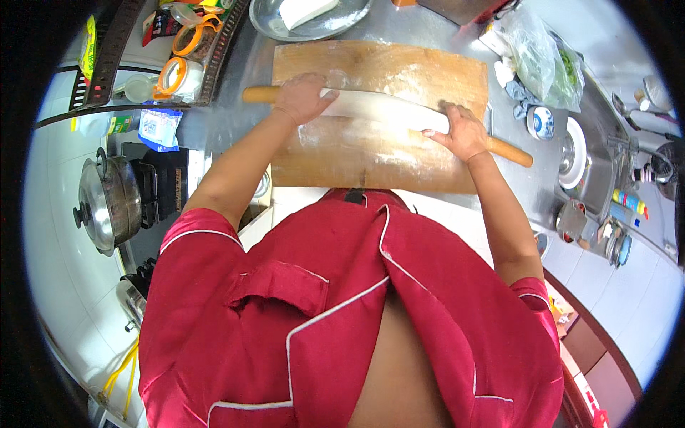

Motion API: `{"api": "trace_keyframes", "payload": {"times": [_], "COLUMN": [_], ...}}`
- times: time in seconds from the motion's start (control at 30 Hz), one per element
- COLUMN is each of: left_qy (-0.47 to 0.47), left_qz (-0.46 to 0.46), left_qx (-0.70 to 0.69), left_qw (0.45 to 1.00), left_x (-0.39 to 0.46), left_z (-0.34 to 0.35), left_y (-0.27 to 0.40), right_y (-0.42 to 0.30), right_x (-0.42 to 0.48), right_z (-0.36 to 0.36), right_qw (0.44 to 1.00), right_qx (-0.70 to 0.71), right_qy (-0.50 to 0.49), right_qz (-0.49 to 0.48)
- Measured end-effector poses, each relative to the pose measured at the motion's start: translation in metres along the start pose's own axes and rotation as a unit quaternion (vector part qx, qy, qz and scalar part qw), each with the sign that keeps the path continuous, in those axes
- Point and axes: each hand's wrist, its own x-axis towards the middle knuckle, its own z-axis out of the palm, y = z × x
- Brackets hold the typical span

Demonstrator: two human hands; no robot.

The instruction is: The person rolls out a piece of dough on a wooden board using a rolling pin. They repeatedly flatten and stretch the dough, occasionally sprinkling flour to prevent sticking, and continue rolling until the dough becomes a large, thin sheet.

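A long wooden rolling pin (pixel 508 151) lies across a floured wooden board (pixel 369 160), its right end slanting toward me. White dough (pixel 388 109) is wrapped around the pin's middle part. My left hand (pixel 304 99) is over the pin at the dough's left end, with the thumb against the dough. On the right, my right hand (pixel 464 132) holds the pin where the dough ends, its thumb pointing inward. Both bare pin ends stick out past my hands. Patches of flour whiten the board before and behind the pin.
Beyond the board stands a metal basin (pixel 297 36) with a white block in it. Orange-lidded jars (pixel 184 80) fill a rack at left, above a stove with a lidded steel pot (pixel 99 206). Rightward are plastic bags (pixel 540 64), a blue-white bowl (pixel 540 123) and a sink (pixel 599 160).
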Motion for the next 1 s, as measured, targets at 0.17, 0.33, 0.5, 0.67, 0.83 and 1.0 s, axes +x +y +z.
{"api": "trace_keyframes", "payload": {"times": [0.17, 0.33, 0.5, 0.67, 0.83, 1.0], "left_qy": [-0.02, 0.169, 0.057, 0.071, -0.005, 0.083], "left_qz": [0.012, 0.059, 0.113, 0.157, 0.018, 0.123], "left_qx": [0.013, 0.049, -0.025, -0.005, -0.095, 0.017], "left_qw": [1.0, 0.983, 0.992, 0.985, 0.995, 0.989], "left_x": [-0.044, -0.054, -0.035, 0.0, 0.041, 0.001], "left_z": [-0.004, 0.042, 0.036, 0.022, -0.011, 0.014], "left_y": [0.005, 0.04, 0.036, 0.013, 0.008, -0.016], "right_y": [-0.018, -0.052, -0.04, -0.01, 0.017, 0.009], "right_x": [-0.047, -0.067, -0.042, -0.01, 0.02, -0.004], "right_z": [0.001, 0.024, 0.011, 0.01, -0.008, -0.016], "right_qw": [0.998, 0.996, 1.0, 0.997, 0.998, 0.997], "right_qx": [0.032, -0.044, 0.016, -0.026, 0.031, 0.016], "right_qy": [-0.044, 0.076, -0.008, 0.066, 0.029, -0.071], "right_qz": [0.034, -0.028, -0.004, -0.029, -0.036, -0.005]}}
